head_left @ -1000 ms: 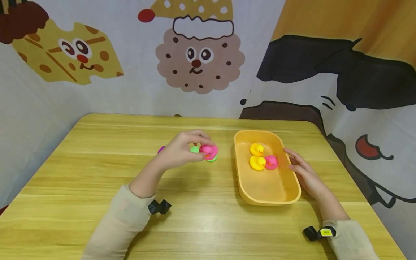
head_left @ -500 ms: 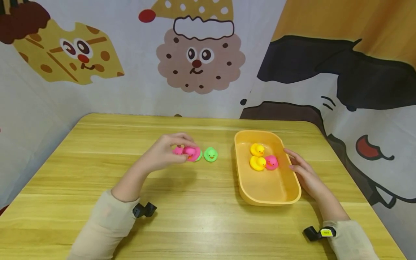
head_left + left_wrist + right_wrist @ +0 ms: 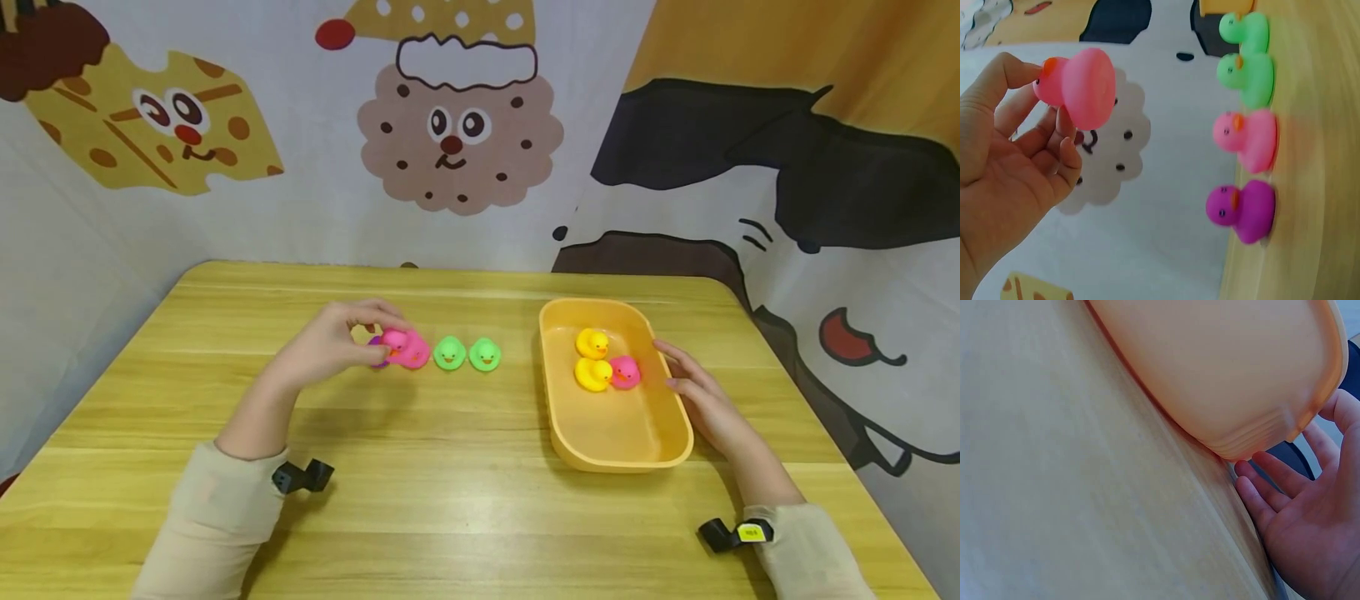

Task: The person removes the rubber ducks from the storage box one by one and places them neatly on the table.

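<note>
My left hand [image 3: 330, 343] pinches a pink rubber duck [image 3: 1088, 87] between thumb and fingers, lifted above the table. Below it stands a row of ducks: a purple duck [image 3: 1254, 212], a second pink duck [image 3: 1260, 142] and two green ducks [image 3: 450, 354]. In the head view the held duck and hand partly cover the purple one. My right hand [image 3: 708, 400] rests its fingers and thumb against the right side of a yellow-orange plastic basin [image 3: 622, 462]. Inside are two yellow ducks [image 3: 592, 375] and a pink duck [image 3: 626, 372].
The wood-grain table [image 3: 465, 517] has rounded back corners and meets a curtain [image 3: 300, 225] printed with cartoon figures. A black wrist camera [image 3: 303, 477] sits on my left sleeve, another camera [image 3: 723, 535] on my right.
My left hand has moved left with the pink duck, from over the green ducks to beside the purple one, uncovering both green ducks. The right hand and basin have stayed put.
</note>
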A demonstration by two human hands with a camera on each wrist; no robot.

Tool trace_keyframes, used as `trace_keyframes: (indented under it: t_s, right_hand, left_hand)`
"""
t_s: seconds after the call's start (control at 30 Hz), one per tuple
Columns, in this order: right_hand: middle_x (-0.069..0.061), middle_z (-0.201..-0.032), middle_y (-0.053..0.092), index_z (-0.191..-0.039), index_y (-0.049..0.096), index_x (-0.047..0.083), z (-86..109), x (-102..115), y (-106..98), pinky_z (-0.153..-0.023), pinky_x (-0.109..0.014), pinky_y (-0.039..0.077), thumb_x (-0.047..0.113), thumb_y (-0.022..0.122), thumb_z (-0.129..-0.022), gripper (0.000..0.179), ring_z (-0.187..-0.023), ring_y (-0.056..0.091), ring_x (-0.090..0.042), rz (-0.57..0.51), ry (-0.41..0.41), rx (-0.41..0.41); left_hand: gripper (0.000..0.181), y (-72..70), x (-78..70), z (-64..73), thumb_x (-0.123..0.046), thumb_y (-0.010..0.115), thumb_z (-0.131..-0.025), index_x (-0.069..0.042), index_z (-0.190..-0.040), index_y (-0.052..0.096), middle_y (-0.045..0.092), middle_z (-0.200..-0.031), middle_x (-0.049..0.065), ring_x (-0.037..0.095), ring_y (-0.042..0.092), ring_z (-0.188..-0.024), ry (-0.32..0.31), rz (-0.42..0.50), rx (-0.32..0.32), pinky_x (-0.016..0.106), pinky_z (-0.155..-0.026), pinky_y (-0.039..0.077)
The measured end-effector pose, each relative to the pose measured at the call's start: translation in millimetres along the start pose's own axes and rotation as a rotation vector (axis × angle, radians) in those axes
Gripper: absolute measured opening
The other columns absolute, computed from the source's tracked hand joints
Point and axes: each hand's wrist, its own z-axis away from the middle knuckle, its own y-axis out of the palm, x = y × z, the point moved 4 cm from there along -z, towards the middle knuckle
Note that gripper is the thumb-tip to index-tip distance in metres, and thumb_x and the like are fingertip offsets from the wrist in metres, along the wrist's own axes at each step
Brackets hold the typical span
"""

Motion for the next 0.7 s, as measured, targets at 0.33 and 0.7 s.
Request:
trace_keyframes:
  t_s: [0.33,0.7]
  right_hand:
    - [-0.005,-0.143,0.033,-0.152,0.021,0.008,-0.1,0,0,-0.092,-0.024,0.044,0.007,0.038,-0.101,0.053,-0.122,0.046,-0.008,-0.001,0.011,-0.001]
    - [-0.007,-0.145,0.032,-0.152,0.022,0.009,0.4,1,1,-0.092,-0.024,0.044,0.008,0.038,-0.102,0.053,-0.122,0.046,-0.008,0.01,0.014,-0.006]
  left_hand:
    - [0.03,-24.8,26.1,3.9,0.004,0.072,-0.078,-0.006,-0.106,0.073,0.063,-0.114,0.008,0.022,0.052,-0.108,-0.03,0.018,0.021,0.044,-0.087,0.04]
    - [0.027,-39.1,53.6,10.5,0.002,0.072,-0.08,-0.003,-0.106,0.073,0.063,-0.108,0.01,0.024,0.053,-0.102,-0.057,0.035,0.063,0.043,-0.083,0.043]
